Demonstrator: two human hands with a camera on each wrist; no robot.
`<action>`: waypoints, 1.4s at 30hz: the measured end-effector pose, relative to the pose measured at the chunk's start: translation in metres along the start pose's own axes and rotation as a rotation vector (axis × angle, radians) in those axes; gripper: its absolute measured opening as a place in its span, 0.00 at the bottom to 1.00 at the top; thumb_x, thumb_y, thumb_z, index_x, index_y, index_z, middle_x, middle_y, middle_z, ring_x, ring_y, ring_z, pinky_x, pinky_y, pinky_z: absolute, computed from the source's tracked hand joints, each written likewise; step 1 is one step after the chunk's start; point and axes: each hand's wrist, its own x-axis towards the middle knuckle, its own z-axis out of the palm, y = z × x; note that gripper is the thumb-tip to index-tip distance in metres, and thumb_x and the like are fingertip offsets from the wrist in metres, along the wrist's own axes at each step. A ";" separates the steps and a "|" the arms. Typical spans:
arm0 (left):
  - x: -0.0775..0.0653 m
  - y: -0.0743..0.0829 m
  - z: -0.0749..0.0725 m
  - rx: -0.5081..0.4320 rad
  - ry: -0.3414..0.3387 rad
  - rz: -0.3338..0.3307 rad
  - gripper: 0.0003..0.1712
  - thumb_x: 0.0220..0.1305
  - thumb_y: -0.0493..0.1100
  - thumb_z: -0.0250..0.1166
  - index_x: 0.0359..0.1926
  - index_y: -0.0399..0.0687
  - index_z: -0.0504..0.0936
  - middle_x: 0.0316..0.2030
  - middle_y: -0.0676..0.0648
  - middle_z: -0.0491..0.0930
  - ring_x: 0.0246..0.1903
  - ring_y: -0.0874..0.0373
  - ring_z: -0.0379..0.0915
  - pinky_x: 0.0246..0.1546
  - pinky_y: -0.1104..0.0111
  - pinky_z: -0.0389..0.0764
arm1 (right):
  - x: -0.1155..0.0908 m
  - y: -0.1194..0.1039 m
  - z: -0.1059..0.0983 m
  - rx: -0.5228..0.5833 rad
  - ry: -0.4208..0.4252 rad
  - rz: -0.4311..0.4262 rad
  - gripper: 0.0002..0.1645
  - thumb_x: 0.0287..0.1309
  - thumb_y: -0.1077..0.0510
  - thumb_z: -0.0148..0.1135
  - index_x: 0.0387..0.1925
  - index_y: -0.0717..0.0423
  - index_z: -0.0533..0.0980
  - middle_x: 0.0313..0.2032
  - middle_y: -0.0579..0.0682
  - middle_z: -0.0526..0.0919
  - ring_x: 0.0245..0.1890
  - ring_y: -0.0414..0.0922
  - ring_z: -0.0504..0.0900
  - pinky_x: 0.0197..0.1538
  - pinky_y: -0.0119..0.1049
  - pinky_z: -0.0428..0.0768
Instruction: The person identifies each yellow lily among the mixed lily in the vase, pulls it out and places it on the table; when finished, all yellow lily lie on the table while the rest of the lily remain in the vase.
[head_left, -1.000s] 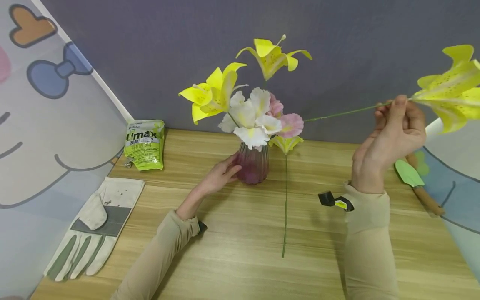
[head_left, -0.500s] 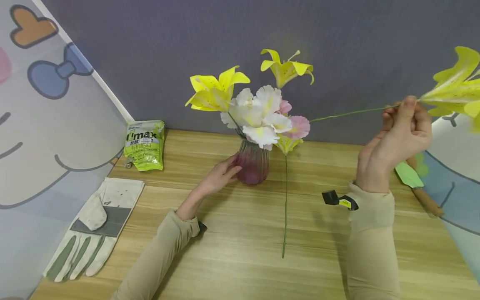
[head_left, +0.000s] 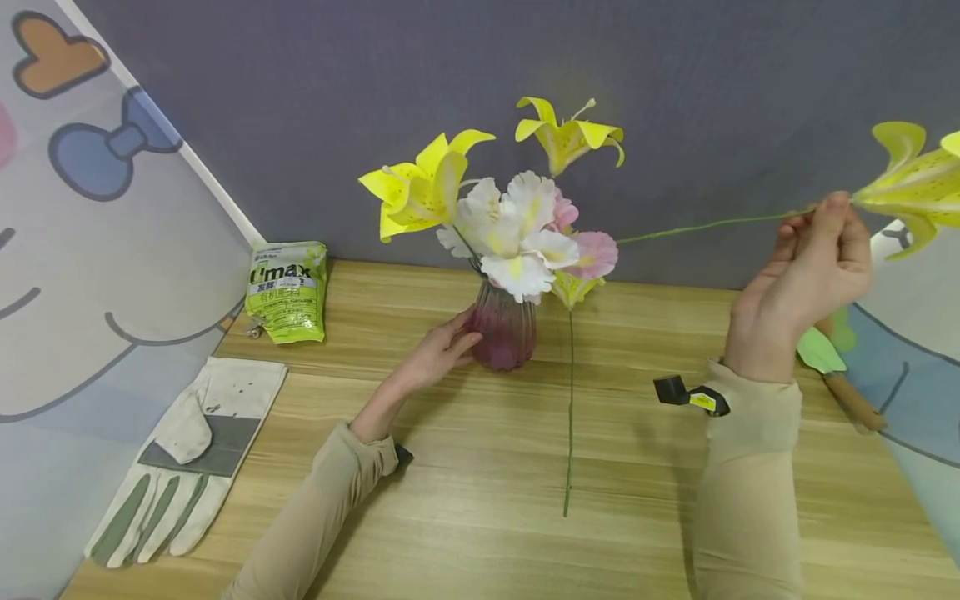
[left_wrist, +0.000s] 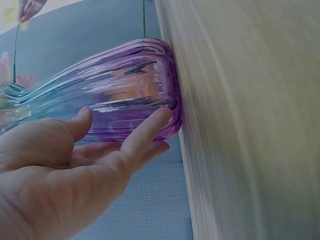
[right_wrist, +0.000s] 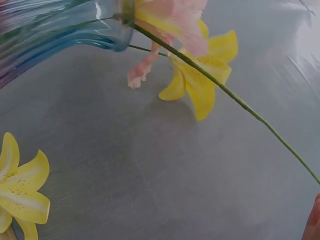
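Note:
My left hand point(head_left: 438, 354) holds the side of a ribbed glass vase point(head_left: 504, 329), thumb and fingers about its purple lower part. White flowers point(head_left: 517, 233), pink ones point(head_left: 596, 254) and two yellow lilies point(head_left: 423, 187) rise from the vase, which stands upright. Raised at the right, my right hand point(head_left: 806, 267) pinches the stem of another yellow lily point(head_left: 911, 187) just below its bloom. In the right wrist view that lily's green stem point(right_wrist: 240, 101) runs out of the vase mouth toward the fingers.
A further lily lies on the wooden table, its stem point(head_left: 570, 408) toward me. A green Umax bag point(head_left: 287, 292) and work glove point(head_left: 191, 454) are at left. A small trowel point(head_left: 840, 379) lies at right, and a grey wall point(head_left: 375, 108) stands behind.
My right hand has shifted a little to the right with the lily. The blooms in the vase have swayed, and the rear lily sits lower and further right. My left hand stays on the vase.

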 end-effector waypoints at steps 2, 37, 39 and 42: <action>0.000 0.000 0.000 0.004 -0.001 0.002 0.36 0.88 0.38 0.50 0.84 0.31 0.44 0.78 0.27 0.59 0.73 0.34 0.65 0.64 0.54 0.84 | 0.003 -0.001 -0.002 0.005 -0.002 0.010 0.18 0.72 0.71 0.65 0.27 0.79 0.72 0.26 0.62 0.74 0.25 0.52 0.75 0.28 0.35 0.77; 0.001 0.001 0.000 0.026 0.007 -0.005 0.36 0.88 0.40 0.50 0.85 0.32 0.46 0.78 0.27 0.58 0.72 0.34 0.66 0.63 0.53 0.84 | 0.023 0.007 -0.055 -0.435 -0.496 0.416 0.07 0.64 0.75 0.71 0.41 0.80 0.85 0.28 0.60 0.89 0.25 0.48 0.88 0.28 0.30 0.89; 0.000 0.002 0.000 0.035 0.006 -0.006 0.36 0.88 0.40 0.50 0.85 0.32 0.46 0.78 0.27 0.58 0.72 0.34 0.67 0.62 0.53 0.85 | 0.020 0.012 -0.065 -0.540 -0.582 0.440 0.05 0.65 0.74 0.71 0.40 0.76 0.86 0.29 0.58 0.90 0.25 0.45 0.89 0.29 0.29 0.89; 0.000 0.002 0.000 0.047 0.009 -0.006 0.36 0.88 0.40 0.50 0.85 0.32 0.46 0.78 0.27 0.59 0.72 0.34 0.67 0.62 0.53 0.85 | 0.018 0.020 -0.080 -0.687 -0.684 0.472 0.05 0.67 0.71 0.70 0.41 0.72 0.87 0.30 0.54 0.91 0.25 0.43 0.89 0.31 0.29 0.90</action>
